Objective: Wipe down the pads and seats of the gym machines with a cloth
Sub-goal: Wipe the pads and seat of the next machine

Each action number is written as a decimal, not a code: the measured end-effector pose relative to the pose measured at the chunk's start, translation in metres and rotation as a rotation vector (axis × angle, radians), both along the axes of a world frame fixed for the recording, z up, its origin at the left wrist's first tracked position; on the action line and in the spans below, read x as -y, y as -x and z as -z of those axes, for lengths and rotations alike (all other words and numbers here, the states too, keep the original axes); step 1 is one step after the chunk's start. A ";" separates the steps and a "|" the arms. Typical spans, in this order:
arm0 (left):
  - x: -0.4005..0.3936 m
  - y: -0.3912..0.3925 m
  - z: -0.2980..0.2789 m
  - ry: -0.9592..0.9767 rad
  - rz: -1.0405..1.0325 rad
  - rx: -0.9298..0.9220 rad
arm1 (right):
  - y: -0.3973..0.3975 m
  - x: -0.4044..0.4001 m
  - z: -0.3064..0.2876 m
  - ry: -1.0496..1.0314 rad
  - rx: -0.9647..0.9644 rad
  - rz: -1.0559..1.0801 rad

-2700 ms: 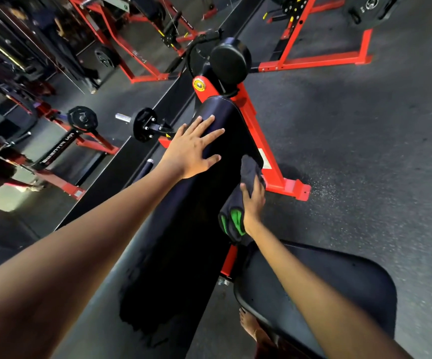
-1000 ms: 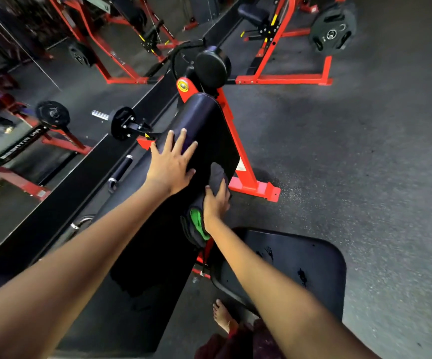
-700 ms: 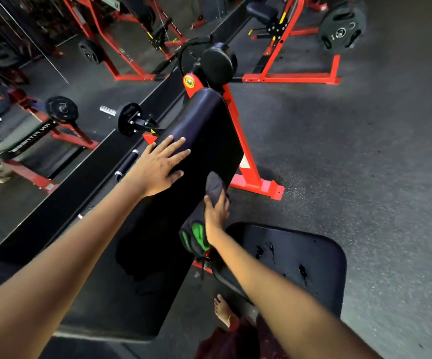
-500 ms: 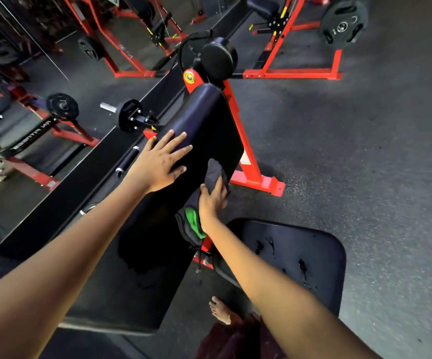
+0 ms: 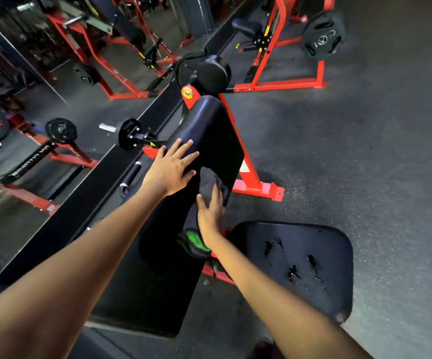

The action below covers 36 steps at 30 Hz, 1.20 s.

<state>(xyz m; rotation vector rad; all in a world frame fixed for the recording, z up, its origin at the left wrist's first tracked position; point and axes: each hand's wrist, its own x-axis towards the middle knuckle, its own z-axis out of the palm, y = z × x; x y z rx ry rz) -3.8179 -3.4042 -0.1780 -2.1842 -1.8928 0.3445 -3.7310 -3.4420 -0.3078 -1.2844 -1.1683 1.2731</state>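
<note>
Your left hand point(image 5: 174, 167) lies flat with fingers spread on the long black pad point(image 5: 204, 141), which runs from near to far. Just right of it, your right hand point(image 5: 211, 211) presses the dark cloth point(image 5: 207, 181) with straight fingers on the pad's right side.

Dim, uneven light leaves the black pad point(image 5: 209, 130) nearly featureless, the floor point(image 5: 365, 151) brighter at right, with wide-angle bending and soft blur toward the edges.

The single head-worn camera looked forward and steeply down, close above both outstretched forearms, toward the gym floor point(image 5: 365, 151).
</note>
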 end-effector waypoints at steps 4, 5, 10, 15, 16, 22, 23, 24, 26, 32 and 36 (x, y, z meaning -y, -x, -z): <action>0.012 -0.002 0.001 -0.109 -0.021 -0.017 | 0.003 0.054 0.031 -0.075 0.062 -0.034; 0.017 -0.001 0.002 -0.131 -0.045 0.015 | 0.002 0.052 0.042 0.023 0.053 -0.029; 0.046 0.008 0.003 -0.117 -0.135 0.194 | 0.002 0.026 0.030 0.378 0.043 -0.002; 0.064 0.012 0.001 -0.056 -0.126 0.169 | 0.014 0.081 -0.008 -0.027 0.076 -0.026; 0.068 0.012 0.001 -0.040 -0.125 0.163 | 0.015 0.098 -0.002 -0.075 0.073 -0.030; 0.100 0.018 -0.002 0.003 -0.104 0.140 | 0.010 0.101 0.034 0.359 0.069 -0.011; 0.105 0.019 -0.003 0.013 -0.100 0.138 | 0.011 0.092 0.027 0.386 0.049 0.008; 0.110 0.022 -0.003 0.021 -0.098 0.138 | 0.013 0.087 0.018 0.376 0.041 0.020; 0.115 0.025 -0.003 0.024 -0.086 0.136 | 0.015 0.085 -0.004 0.263 0.059 0.019; 0.129 0.023 -0.002 0.024 -0.071 0.084 | 0.020 0.171 -0.004 -0.088 0.031 -0.037; 0.145 0.022 -0.002 0.046 -0.062 0.026 | 0.015 0.160 0.017 0.197 0.050 -0.036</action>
